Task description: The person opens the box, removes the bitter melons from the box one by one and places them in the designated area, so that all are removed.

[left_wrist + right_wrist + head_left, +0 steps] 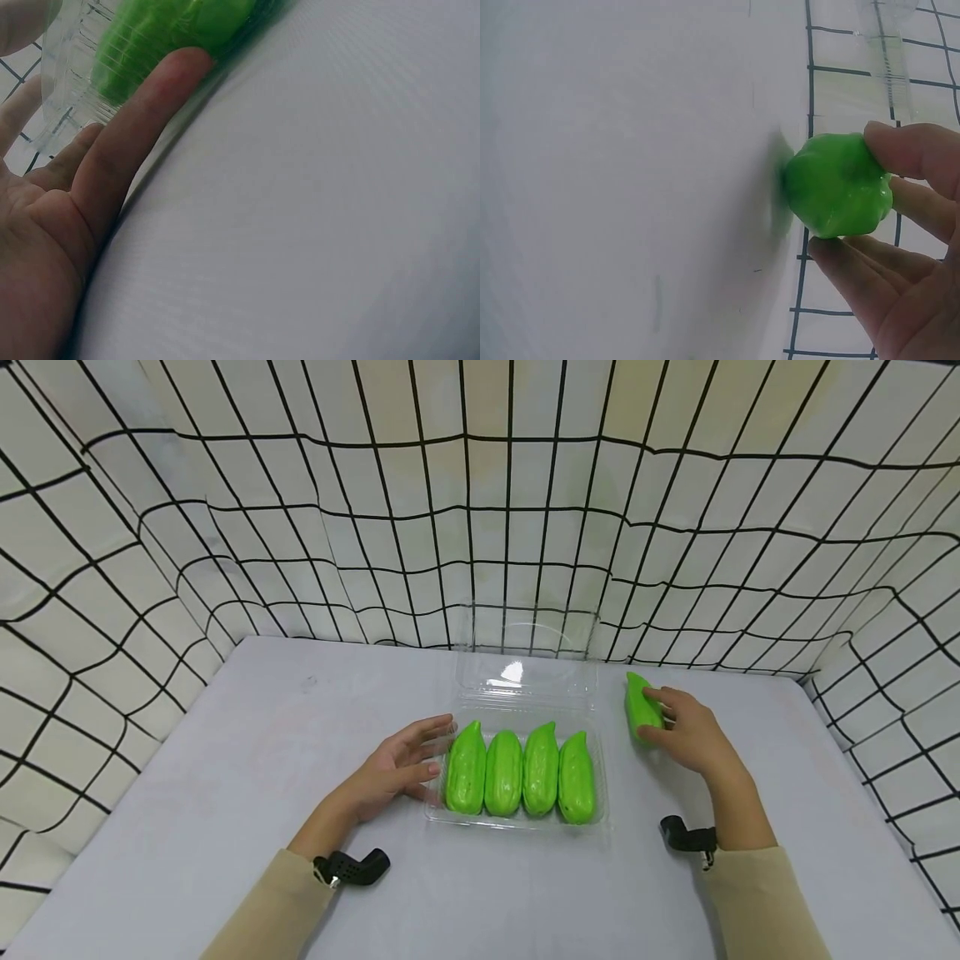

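Observation:
A clear plastic clamshell box (517,823) stands on the table with its lid (525,681) raised behind it. Several glossy green, long, tapered vegetables (503,772) lie side by side in it. At the box's left side is my left hand (393,768), fingers extended along the wall; in the left wrist view a finger (142,120) lies against the clear plastic, with green behind it. To the right of the box, my right hand (690,731) pinches another green vegetable (640,703) between thumb and fingers. Its rounded, lobed end (838,187) faces the right wrist camera, close over the table.
The white tabletop (247,777) ends at the back against white walls with a black wire grid (510,510), which also runs along the left and right sides. Each wrist wears a small black camera (351,866). Both sleeves are beige.

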Tool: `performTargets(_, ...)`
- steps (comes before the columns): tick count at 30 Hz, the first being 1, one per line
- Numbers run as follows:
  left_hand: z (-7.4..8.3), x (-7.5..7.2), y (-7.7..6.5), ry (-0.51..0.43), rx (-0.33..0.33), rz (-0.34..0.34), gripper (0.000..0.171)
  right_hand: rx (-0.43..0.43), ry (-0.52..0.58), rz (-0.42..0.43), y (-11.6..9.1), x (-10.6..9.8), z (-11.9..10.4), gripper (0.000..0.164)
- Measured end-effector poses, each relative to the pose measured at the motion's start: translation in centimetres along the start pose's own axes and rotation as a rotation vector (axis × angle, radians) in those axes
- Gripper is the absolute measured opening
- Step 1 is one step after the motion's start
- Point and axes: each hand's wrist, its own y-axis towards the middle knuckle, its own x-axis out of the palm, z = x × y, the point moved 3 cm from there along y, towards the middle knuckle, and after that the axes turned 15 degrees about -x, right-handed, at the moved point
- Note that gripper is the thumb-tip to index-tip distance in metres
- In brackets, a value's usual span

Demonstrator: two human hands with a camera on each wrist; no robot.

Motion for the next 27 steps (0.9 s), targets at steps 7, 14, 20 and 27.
performTargets(7,-0.2,0.0,0.1,-0.005,-0.004,-0.01,0.071,-0.009,-0.006,0.005,-0.2,0.2,-0.3,0.07)
performTargets(14,-0.2,-0.1,0.0,-0.005,-0.004,-0.002,0.07,-0.033,-0.021,0.022,-0.1,0.1,-0.3,0.073)
performTargets(20,-0.1,0.0,-0.1,0.004,-0.004,0.006,0.07,-0.038,-0.032,0.067,-0.2,-0.6,-1.0,0.069)
performTargets(27,0.0,0.1,-0.1,0.01,-0.008,0.016,0.07,-0.089,0.025,0.222,-0.5,-1.9,-2.5,0.06)
